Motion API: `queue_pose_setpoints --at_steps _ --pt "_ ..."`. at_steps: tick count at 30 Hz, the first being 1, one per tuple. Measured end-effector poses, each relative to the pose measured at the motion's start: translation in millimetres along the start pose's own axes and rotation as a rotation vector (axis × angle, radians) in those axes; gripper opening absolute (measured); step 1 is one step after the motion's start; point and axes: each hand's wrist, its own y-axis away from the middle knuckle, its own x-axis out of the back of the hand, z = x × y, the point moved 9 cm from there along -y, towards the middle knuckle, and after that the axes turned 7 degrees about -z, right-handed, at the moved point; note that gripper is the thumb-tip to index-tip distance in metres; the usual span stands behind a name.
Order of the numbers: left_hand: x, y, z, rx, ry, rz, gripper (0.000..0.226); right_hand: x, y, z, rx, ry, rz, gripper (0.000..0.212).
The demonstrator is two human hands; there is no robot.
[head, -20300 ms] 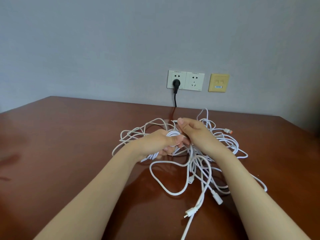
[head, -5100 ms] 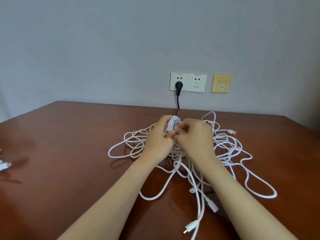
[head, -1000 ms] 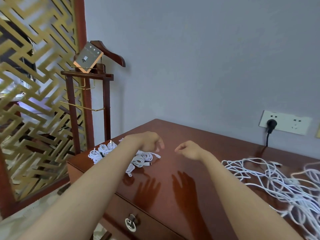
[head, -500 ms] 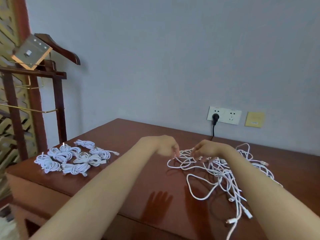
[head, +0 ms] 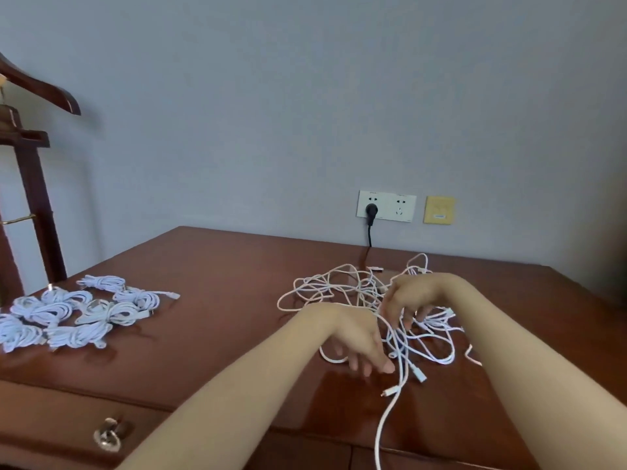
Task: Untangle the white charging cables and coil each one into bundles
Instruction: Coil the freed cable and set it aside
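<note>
Both hands are down in the tangle (head: 402,359). The left hand (head: 356,337) and right hand (head: 415,296) have their fingers loose and spread, and I can't see either one pinching a strand. The tangle sits mid-table (head: 220,266), with one end hanging off the front edge. A decent pile of finished bundles (head: 68,313) lies off to the left. I'd say it's well past halfway, but several cables are left to separate and coil.

Soft, even daylight; slight motion blur; edges bowed.
</note>
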Motion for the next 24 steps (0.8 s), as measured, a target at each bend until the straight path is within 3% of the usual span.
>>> queue_pose_setpoints --at_steps 5,11,17,24 --pt "-14.5 -12.9 16.2 0.026 -0.143 0.107 0.042 -13.7 -5.1 9.6 -0.003 -0.066 -0.049 0.007" --pt "-2.4 -21.5 16.1 0.043 -0.12 0.188 0.026 -15.3 -6.3 15.1 -0.001 -0.078 -0.021 0.024" --pt "18.9 -20.5 1.0 -0.014 0.17 0.292 0.009 8.0 0.1 21.9 0.058 -0.263 0.152 0.028" --pt "80.7 1.5 -20.8 -0.079 0.453 0.714 0.019 23.7 -1.2 30.3 0.137 -0.434 0.334 0.034"
